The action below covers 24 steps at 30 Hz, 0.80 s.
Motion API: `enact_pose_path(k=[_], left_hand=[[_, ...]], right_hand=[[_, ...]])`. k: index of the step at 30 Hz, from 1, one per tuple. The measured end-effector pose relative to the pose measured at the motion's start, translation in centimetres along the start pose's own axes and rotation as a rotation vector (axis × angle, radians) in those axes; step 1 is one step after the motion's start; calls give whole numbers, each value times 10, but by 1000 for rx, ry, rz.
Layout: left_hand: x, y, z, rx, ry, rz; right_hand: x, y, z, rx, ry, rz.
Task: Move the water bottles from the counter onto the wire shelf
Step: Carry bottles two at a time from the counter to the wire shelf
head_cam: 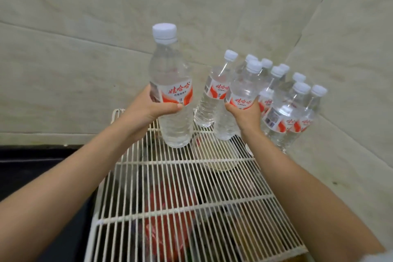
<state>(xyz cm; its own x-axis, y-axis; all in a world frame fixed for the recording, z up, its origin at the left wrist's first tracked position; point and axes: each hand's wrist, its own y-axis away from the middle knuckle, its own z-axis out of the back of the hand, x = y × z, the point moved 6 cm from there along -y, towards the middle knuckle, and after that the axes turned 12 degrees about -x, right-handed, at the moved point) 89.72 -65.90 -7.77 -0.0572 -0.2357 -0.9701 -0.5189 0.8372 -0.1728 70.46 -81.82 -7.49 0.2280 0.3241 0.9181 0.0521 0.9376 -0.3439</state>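
Note:
My left hand [146, 110] grips a clear water bottle [170, 74] with a white cap and red-and-white label, held upright over the back left of the cream wire shelf [182, 185]. My right hand [244, 115] grips a second bottle [242, 91] of the same kind around its label, its base at the shelf's back. Another bottle [209, 95] stands between the two. Several more bottles [289, 108] are packed together at the shelf's back right corner.
Pale tiled walls [85, 49] close in behind and on the right. A round clear lid or dish [214, 155] and red packaging [170, 208] lie below the wires. A dark surface [32, 168] lies to the left of the shelf.

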Motion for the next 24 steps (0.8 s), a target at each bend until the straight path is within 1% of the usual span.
enact_pose_path(k=[3, 6, 8, 11, 13, 16, 18, 21, 24], left_hand=[[1, -12, -14, 7, -17, 12], [3, -22, -29, 0, -46, 4], [4, -26, -39, 28, -74, -1], [7, -31, -48, 55, -110, -1], [10, -33, -53, 69, -124, 4], [14, -34, -64, 95, -140, 4], [16, -36, -70, 97, -145, 0], [18, -39, -81, 90, -139, -4], [21, -44, -94, 79, -127, -1]], right_hand=[[-3, -4, 1, 29, 54, 16], [-5, -9, 5, -8, 119, -6], [-7, -12, 8, -8, 220, -3], [-1, -10, 8, 58, 394, 18], [3, -8, 10, 55, 404, -56], [4, -8, 14, -18, 341, -138], [4, -9, 14, -56, 290, -158], [6, -8, 14, -76, 280, -167], [5, -8, 12, -73, 338, -189]])
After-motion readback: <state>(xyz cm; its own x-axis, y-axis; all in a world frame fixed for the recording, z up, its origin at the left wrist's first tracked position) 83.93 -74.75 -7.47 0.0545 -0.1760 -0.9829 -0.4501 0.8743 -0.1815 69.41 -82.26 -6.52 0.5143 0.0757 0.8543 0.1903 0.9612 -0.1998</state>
